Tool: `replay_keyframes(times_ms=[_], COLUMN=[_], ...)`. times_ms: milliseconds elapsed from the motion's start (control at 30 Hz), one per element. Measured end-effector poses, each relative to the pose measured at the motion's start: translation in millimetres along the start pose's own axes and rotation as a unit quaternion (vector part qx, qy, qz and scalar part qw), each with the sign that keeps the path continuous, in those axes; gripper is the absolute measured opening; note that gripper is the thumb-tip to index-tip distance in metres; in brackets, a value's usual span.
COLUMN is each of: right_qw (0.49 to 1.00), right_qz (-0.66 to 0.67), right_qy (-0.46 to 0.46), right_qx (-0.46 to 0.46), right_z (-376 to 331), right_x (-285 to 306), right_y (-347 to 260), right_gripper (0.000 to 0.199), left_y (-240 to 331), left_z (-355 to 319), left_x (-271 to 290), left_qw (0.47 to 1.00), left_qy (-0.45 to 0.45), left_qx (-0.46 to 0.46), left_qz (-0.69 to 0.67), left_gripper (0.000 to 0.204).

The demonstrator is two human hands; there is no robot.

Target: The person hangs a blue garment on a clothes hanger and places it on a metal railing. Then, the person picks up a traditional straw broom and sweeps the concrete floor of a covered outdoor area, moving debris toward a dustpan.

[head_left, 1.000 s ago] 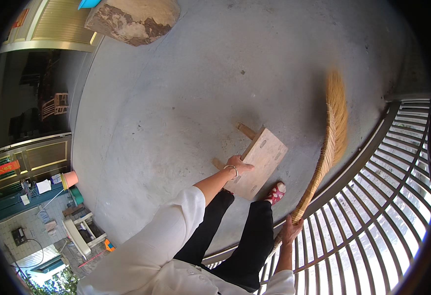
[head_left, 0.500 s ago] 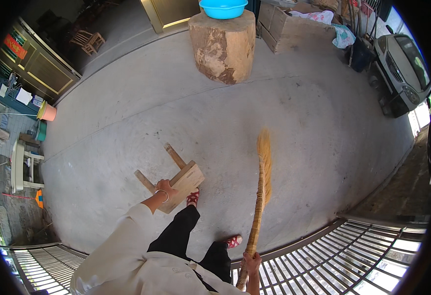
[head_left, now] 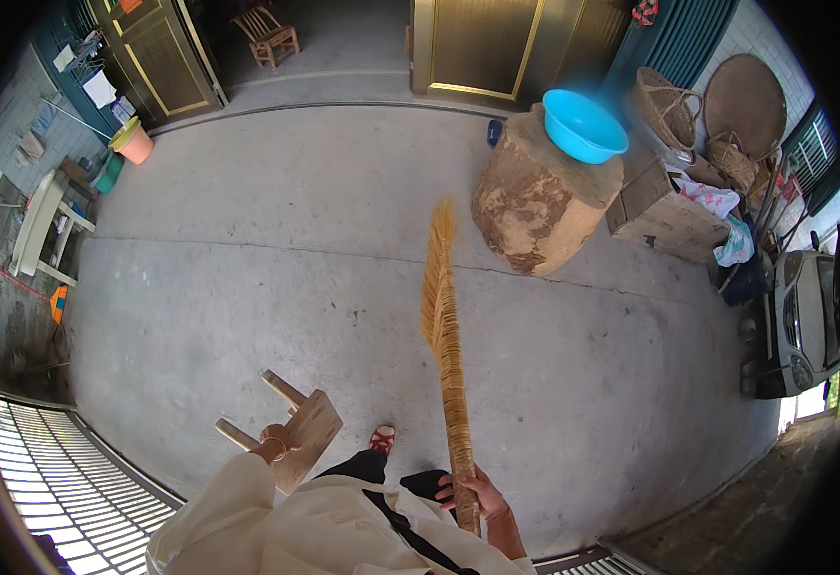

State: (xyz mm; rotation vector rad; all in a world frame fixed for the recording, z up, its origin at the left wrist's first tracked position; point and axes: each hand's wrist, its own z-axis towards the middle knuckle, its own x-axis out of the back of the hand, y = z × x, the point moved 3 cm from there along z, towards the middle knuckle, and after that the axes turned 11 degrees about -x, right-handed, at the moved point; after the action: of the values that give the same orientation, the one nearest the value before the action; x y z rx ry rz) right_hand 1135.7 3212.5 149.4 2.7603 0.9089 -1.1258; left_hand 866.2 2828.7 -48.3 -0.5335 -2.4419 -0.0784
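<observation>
My left hand grips the edge of a small wooden stool, which is tipped on its side so that two legs point away to the far left. Whether the stool touches the floor I cannot tell. In my right hand, closed around the wrapped handle near its lower end, is a long straw broom. Its yellow bristles point forward, short of a thick tree-stump block. A blue plastic basin sits on top of that block.
Concrete floor spreads ahead. At the far right stand a wooden crate with cloths, baskets and a parked car. A white table and a pink bucket are at left; a bamboo chair sits beyond the doorway. Railing bars run behind.
My view has turned, so the stump and basin now appear lower and farther right. The broom has swung from pointing slightly right to slightly left. Stool and broom stay in my hands.
</observation>
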Motion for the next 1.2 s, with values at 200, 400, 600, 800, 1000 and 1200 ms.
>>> replay_keyframes(times_ms=[200,400,600,800,1000,1200], right_qw=[0.926,0.898,0.919,0.9,0.778,0.678], right_qz=[-0.327,-0.393,-0.366,-0.38,-0.495,-0.502], right_qy=[0.19,0.195,0.146,0.168,0.364,0.51], right_qx=[-0.006,-0.039,0.007,0.13,0.135,0.168], right_z=[69,114,178,281,419,542], right_x=[30,16,-29,-86,-101,-49], right_y=[-110,-269,-457,-630,-797,-900], right_gripper=[0.031,0.042,0.045,0.078,0.087,0.092], left_y=[-9,25,90,111,57,52], left_z=[23,37,63,156,286,340], left_x=[20,78,166,181,165,380], left_qw=[0.986,0.96,0.951,0.965,0.971,0.97], left_qy=[-0.031,-0.104,-0.108,-0.129,-0.165,-0.223], left_qx=[0.13,0.167,0.186,0.124,0.076,0.005], left_qz=[-0.1,-0.198,-0.224,-0.191,-0.153,-0.097], left_gripper=[0.073,0.078,0.071,0.053,0.039,0.051])
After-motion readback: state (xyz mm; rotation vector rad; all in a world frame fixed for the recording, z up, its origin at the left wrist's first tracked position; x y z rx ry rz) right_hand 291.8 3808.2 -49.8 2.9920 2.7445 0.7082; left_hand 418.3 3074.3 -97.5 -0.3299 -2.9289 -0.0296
